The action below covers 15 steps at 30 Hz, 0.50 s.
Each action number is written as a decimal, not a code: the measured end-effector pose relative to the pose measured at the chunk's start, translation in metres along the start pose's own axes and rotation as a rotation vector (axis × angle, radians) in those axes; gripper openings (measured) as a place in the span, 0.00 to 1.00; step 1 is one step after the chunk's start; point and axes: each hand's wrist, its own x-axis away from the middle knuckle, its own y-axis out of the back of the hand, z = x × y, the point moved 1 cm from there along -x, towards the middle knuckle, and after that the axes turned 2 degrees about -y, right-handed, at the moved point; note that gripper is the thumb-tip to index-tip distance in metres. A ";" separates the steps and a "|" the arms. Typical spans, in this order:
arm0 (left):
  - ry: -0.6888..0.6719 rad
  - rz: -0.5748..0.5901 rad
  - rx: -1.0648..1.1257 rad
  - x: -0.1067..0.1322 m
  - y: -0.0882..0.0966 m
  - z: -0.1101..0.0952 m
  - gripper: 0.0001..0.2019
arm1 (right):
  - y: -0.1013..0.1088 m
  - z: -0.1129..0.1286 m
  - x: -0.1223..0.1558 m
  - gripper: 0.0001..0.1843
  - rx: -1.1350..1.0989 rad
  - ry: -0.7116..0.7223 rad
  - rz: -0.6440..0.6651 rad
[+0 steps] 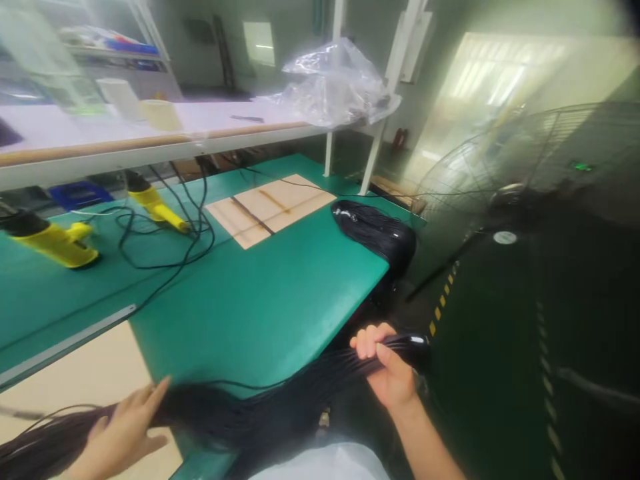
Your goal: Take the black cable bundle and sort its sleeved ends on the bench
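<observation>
A long bundle of thin black cables stretches across the near edge of the green table, blurred by motion. My right hand is closed around the bundle's right end, just past the table's corner. My left hand lies on the bundle at the lower left with its fingers stretched out along the strands. A second black cable bundle hangs over the table's far right edge.
Two yellow tools with black cords lie at the left. A tan board sits mid-table. A shelf carries a clear plastic bag. A floor fan stands at the right.
</observation>
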 end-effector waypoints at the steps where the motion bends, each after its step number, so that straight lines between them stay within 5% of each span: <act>1: -0.113 0.075 0.105 -0.003 0.005 -0.026 0.32 | -0.001 -0.001 -0.003 0.03 -0.018 0.000 0.015; 6: -0.518 0.081 0.565 -0.018 0.046 -0.215 0.45 | -0.012 -0.005 -0.015 0.03 -0.094 -0.002 0.055; 8: -0.583 0.093 0.736 -0.025 0.053 -0.275 0.52 | -0.017 -0.004 -0.018 0.03 -0.089 -0.001 0.049; 9: -0.563 0.126 0.815 -0.028 0.054 -0.295 0.42 | -0.020 -0.003 -0.020 0.03 -0.083 0.001 0.039; 12: -0.466 0.194 0.907 -0.034 0.059 -0.314 0.11 | -0.022 -0.002 -0.027 0.04 -0.074 0.008 0.000; 15: -0.450 0.154 0.853 -0.039 0.080 -0.291 0.06 | -0.011 -0.015 -0.029 0.20 0.049 0.033 0.026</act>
